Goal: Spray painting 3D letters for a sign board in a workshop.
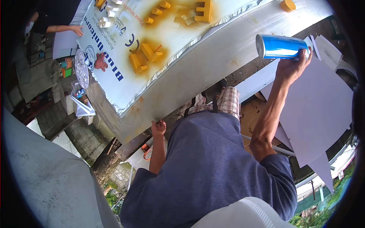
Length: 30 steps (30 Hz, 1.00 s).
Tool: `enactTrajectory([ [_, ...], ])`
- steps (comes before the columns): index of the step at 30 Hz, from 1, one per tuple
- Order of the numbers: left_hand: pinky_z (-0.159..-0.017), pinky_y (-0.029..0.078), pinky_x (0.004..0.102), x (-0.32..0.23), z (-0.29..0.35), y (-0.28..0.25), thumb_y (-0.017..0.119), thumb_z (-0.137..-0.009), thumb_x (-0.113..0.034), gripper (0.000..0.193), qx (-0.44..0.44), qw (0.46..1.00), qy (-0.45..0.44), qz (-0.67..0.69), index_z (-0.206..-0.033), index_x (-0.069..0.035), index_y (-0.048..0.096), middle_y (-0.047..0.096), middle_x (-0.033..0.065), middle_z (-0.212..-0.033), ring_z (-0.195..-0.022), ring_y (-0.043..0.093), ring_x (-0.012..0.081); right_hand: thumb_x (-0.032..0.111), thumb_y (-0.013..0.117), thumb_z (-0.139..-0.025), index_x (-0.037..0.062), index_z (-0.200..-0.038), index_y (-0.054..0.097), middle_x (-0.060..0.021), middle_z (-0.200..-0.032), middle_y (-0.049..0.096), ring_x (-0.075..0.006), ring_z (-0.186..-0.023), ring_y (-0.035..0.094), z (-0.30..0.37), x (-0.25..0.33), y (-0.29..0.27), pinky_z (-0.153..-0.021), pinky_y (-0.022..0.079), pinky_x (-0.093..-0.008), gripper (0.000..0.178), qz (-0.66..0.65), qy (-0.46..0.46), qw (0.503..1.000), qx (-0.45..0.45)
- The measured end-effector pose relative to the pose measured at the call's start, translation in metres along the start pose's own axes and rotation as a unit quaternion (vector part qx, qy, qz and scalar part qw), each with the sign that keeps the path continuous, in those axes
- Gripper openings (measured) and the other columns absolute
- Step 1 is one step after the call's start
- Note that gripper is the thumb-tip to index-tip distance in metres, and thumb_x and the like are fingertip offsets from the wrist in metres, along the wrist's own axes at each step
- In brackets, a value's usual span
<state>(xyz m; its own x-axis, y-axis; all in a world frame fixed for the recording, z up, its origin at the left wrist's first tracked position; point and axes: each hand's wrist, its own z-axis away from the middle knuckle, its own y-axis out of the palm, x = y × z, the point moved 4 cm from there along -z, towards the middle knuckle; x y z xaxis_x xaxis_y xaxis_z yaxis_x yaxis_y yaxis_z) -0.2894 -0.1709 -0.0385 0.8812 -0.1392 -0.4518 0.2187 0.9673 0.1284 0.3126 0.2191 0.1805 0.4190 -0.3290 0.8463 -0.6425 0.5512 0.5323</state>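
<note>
My right hand (pixel 292 68) is wrapped round a blue spray can (pixel 279 47), held sideways beyond the table's right edge with its round base to the left. The can's top is partly hidden by my fingers. Low at the near edge of the metal table (pixel 182 85), my left hand (pixel 159 127) has its fingers curled against the rim. On the white printed sheet (pixel 125 89) lie yellow-painted block shapes (pixel 151 53), a larger yellow block (pixel 204 11) and short yellow cylinders (pixel 156 11). Orange-yellow overspray surrounds them.
Another person's hand (pixel 77 30) touches the sheet's far left side. Small white cylinders (pixel 105 22) and a crumpled reddish piece (pixel 100 62) lie on the sheet. A yellow round piece (pixel 288 5) sits at the far right. Large white panels (pixel 319 110) lean at my right.
</note>
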Motion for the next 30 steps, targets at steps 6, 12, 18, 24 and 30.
enactTrajectory([
  [6,-0.056,0.051,0.0359,-0.011,-0.02,-0.015,0.058,-0.104,-0.039,0.025,-0.214,0.971,-0.008,-0.11,-0.099,-0.015,0.062,0.061,0.0006,-0.069,-0.062,0.061,0.0175,0.033,0.076,-0.086,0.005,-0.153,0.029,-0.0243,-0.121,0.061,-0.0372,-0.101,0.069,0.02,-0.016,-0.008,-0.089,0.06,-0.0487,0.087,-0.038,0.105,0.991,0.067],
  [12,-0.056,0.052,0.0348,-0.016,-0.014,-0.014,0.058,-0.104,-0.038,0.026,-0.139,0.976,-0.04,-0.164,-0.096,-0.013,0.063,0.062,-0.0002,-0.067,-0.06,0.061,0.0157,0.041,0.069,-0.092,0.0066,-0.154,0.03,-0.0277,-0.118,0.062,-0.0367,-0.098,0.071,0.034,-0.033,0.005,-0.078,0.063,-0.0503,0.081,-0.012,0.092,0.985,0.143],
  [18,-0.07,0.054,0.0395,-0.022,-0.006,-0.012,0.069,-0.096,-0.039,0.031,-0.049,0.985,-0.081,-0.145,-0.106,-0.01,0.063,0.064,0.0019,-0.088,-0.081,0.063,0.0206,0.033,0.078,-0.084,0.0092,-0.149,0.046,-0.0156,-0.122,0.062,-0.0249,-0.104,0.066,0.088,-0.063,0.053,-0.089,0.057,-0.0383,0.077,0.135,0.118,0.964,0.195],
  [24,-0.084,0.054,0.043,-0.056,-0.009,-0.035,0.076,-0.092,-0.038,0.046,-0.009,0.984,-0.126,-0.124,-0.121,-0.008,0.057,0.064,0.0064,-0.11,-0.1,0.065,0.0263,0.034,0.078,-0.085,0.0082,-0.146,0.049,-0.0178,-0.12,0.065,-0.0235,-0.102,0.066,0.124,-0.125,0.118,-0.088,0.055,-0.038,0.073,0.19,0.058,0.958,0.207],
  [30,-0.086,0.053,0.0404,-0.075,-0.019,-0.061,0.07,-0.097,-0.034,0.035,0.042,0.972,-0.092,-0.211,-0.115,-0.006,0.061,0.069,0.0053,-0.098,-0.097,0.068,0.0239,0.039,0.076,-0.086,0.0074,-0.146,0.048,-0.0225,-0.122,0.062,-0.0366,-0.112,0.063,0.151,-0.178,0.157,-0.096,0.05,-0.0468,0.074,0.269,-0.027,0.942,0.197],
])
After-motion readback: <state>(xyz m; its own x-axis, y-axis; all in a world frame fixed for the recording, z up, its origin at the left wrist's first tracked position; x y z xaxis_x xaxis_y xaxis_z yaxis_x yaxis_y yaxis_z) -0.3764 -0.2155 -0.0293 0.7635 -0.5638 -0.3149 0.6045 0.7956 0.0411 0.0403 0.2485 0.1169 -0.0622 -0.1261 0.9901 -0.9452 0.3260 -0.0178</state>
